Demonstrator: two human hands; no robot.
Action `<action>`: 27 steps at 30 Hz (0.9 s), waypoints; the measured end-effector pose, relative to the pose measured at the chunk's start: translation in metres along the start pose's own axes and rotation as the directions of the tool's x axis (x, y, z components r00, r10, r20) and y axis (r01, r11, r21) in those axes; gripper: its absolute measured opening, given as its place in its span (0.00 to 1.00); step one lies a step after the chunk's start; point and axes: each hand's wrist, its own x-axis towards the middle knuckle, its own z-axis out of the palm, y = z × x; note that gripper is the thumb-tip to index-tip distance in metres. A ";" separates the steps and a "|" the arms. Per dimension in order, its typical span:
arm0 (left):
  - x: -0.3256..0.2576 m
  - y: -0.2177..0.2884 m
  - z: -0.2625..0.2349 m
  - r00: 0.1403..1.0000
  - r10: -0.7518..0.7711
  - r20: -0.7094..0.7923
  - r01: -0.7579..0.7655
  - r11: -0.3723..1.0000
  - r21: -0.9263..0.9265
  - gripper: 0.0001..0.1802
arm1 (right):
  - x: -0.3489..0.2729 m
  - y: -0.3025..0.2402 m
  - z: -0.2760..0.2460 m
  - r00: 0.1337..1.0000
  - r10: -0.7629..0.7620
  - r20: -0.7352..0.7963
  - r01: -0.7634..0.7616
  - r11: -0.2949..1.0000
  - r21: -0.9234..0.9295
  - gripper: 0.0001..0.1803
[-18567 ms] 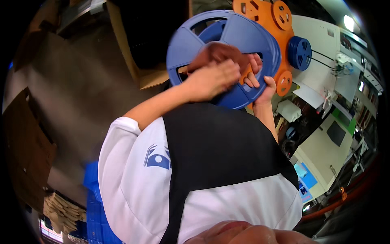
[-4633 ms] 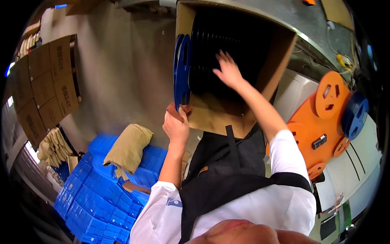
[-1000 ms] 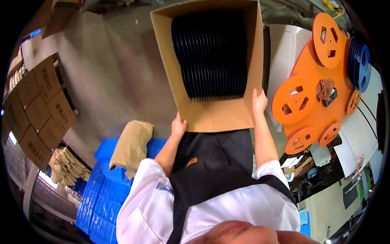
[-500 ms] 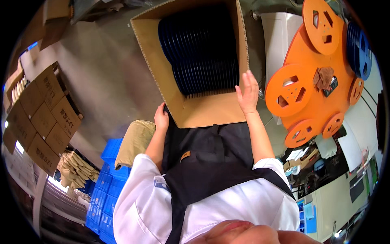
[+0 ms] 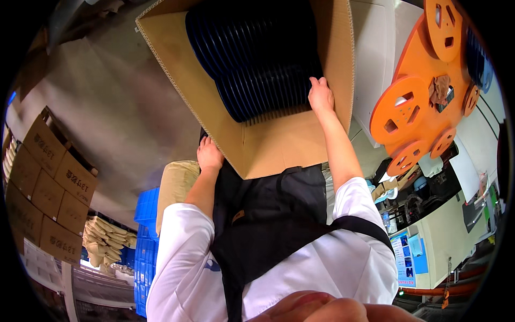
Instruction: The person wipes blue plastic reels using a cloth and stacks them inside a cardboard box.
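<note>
A tall cardboard box [image 5: 279,147] stands open in front of me, holding two rows of dark blue-black reels [image 5: 263,91] set on edge. Inside it, my right hand [image 5: 321,96] is closed at the right end of the nearer row, its fingertips curled on the rim of the last reel there. Part of that grip is hidden by the back of the hand. Against the outside of the box's left wall, near the lower corner, rests my left hand [image 5: 210,154], open, with its fingers slightly apart.
At right stands a round orange table-like disc [image 5: 424,107] carrying several orange reels and a brown cloth [image 5: 440,89]. Blue crates [image 5: 146,252] are stacked at lower left, beside a tan padded bundle [image 5: 177,185]. Printed cartons [image 5: 51,182] stand farther left.
My right hand has gone from open above the box's right edge to closed on a reel inside. The box appears larger and closer, and the view has shifted.
</note>
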 end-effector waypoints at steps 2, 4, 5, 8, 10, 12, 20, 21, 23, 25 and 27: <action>0.000 0.004 0.000 1.000 -0.029 0.011 0.029 1.000 -0.001 0.24 | 0.003 -0.007 0.000 0.998 -0.032 -0.046 0.030 0.998 -0.058 0.14; -0.001 0.006 0.001 0.998 -0.056 0.018 0.056 0.998 -0.021 0.24 | 0.004 -0.013 0.000 0.987 -0.117 -0.108 0.102 0.985 -0.136 0.12; -0.001 0.007 0.003 0.998 -0.065 0.019 0.066 0.997 -0.043 0.24 | 0.007 -0.013 0.003 0.981 -0.144 -0.133 0.122 0.979 -0.166 0.12; -0.002 0.005 0.013 0.997 -0.071 0.006 0.071 0.996 -0.054 0.23 | 0.012 -0.012 0.008 0.943 -0.263 -0.205 0.211 0.947 -0.243 0.11; -0.003 0.007 0.018 0.997 -0.078 0.011 0.079 0.995 -0.063 0.23 | 0.011 -0.012 0.006 0.885 -0.394 -0.247 0.319 0.901 -0.294 0.12; -0.003 0.009 0.020 0.995 -0.090 0.030 0.092 0.993 -0.078 0.23 | 0.012 -0.009 0.007 0.844 -0.475 -0.250 0.389 0.862 -0.326 0.11; -0.005 0.016 0.020 0.995 -0.083 0.049 0.089 0.988 -0.125 0.24 | 0.010 -0.018 0.009 0.849 -0.471 -0.241 0.411 0.874 -0.260 0.10; -0.005 0.017 0.018 0.995 -0.082 0.051 0.088 0.988 -0.130 0.24 | 0.011 -0.017 0.012 0.826 -0.501 -0.259 0.438 0.859 -0.264 0.10; -0.005 0.020 0.011 0.993 -0.105 0.060 0.114 0.978 -0.175 0.24 | 0.014 -0.014 0.020 0.777 -0.557 -0.294 0.489 0.828 -0.274 0.10; -0.007 0.020 0.011 0.992 -0.112 0.057 0.121 0.974 -0.193 0.25 | 0.015 -0.014 0.021 0.728 -0.631 -0.268 0.545 0.770 -0.333 0.10; -0.006 0.019 0.014 0.994 -0.099 0.037 0.105 0.977 -0.185 0.25 | 0.015 -0.016 0.022 0.726 -0.645 -0.239 0.563 0.757 -0.332 0.09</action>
